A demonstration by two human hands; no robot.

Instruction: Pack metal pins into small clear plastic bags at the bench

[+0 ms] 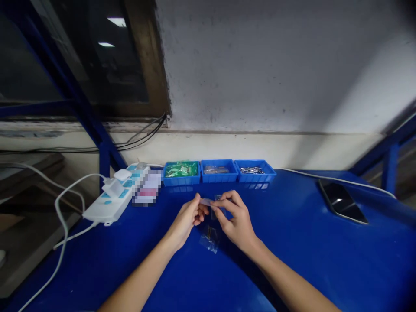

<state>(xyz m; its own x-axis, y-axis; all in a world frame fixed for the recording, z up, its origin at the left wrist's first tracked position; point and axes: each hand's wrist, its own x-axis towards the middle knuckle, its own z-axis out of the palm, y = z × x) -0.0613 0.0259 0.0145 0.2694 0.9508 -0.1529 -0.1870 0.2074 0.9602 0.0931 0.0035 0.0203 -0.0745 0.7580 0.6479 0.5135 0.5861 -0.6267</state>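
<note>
Between my two hands is a small translucent plastic strip (205, 202), pale and flat. My left hand (189, 216) pinches its left end with the thumb on top. The thumb and fingertips of my right hand (234, 216) are closed on its right end. A clear plastic bag (209, 240) lies on the table just below the hands, with something small and thin inside that I cannot make out. More clear plastic (218, 197) shows partly behind the right fingers.
Three blue bins line the wall: one with green packets (181, 169), one with clear pieces (216, 170), one with thin metal parts (252, 170). A white power strip (112, 201) with cables and a pixelated item (147, 188) stand left. A phone (342, 201) lies right on the blue table (308, 251).
</note>
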